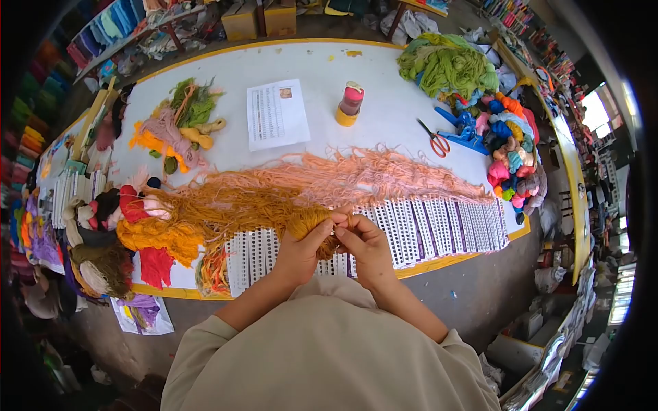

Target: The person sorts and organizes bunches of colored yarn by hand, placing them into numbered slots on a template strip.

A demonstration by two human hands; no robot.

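Observation:
My left hand and my right hand meet at the table's near edge, both pinching a bundle of mustard-orange yarn. The bundle joins a long spread of orange and pink yarn strands lying across a row of white sample cards. The fingertips of both hands touch at the bundle's right end, where the fingers hide part of it.
A printed sheet, a bottle with a pink cap, red-handled scissors, a green yarn heap and mixed coloured yarn balls lie on the white table. More yarn piles crowd the left end.

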